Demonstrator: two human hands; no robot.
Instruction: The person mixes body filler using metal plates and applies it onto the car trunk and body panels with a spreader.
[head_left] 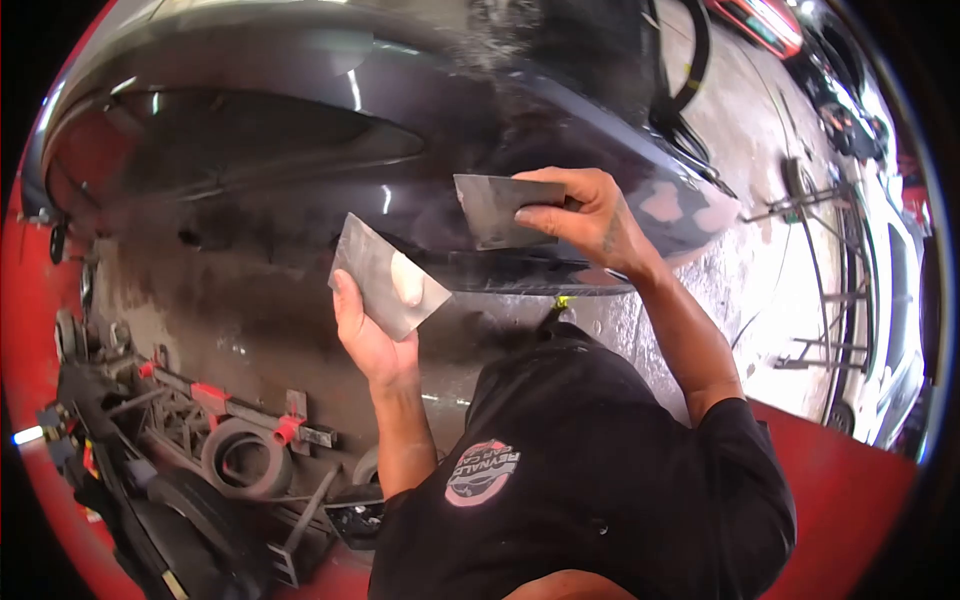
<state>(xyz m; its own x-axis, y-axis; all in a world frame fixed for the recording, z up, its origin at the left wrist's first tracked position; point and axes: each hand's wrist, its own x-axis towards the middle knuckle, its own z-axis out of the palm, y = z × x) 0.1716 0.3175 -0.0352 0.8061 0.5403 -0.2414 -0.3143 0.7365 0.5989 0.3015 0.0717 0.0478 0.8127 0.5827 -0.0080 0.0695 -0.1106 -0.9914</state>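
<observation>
My left hand (372, 335) grips a flat grey metal plate (368, 262) by its lower left edge, thumb on top. On that plate lies a smooth off-white blob of paste (407, 278), which looks like body filler. To the right and a little farther forward, my right hand (590, 215) is closed on a dark grey flat spreader (487, 218), thumb across its near face. The plate and the spreader are apart. Both are held over the side of a dark, glossy car body (430, 185). Dull pinkish patches (665, 203) mark its right end.
At lower left, a tire (245, 457) lies beside a grey metal frame with red parts (210, 398). Metal stands (825, 290) and a white car (903, 330) are at right. A red car (765, 22) shows at the upper right.
</observation>
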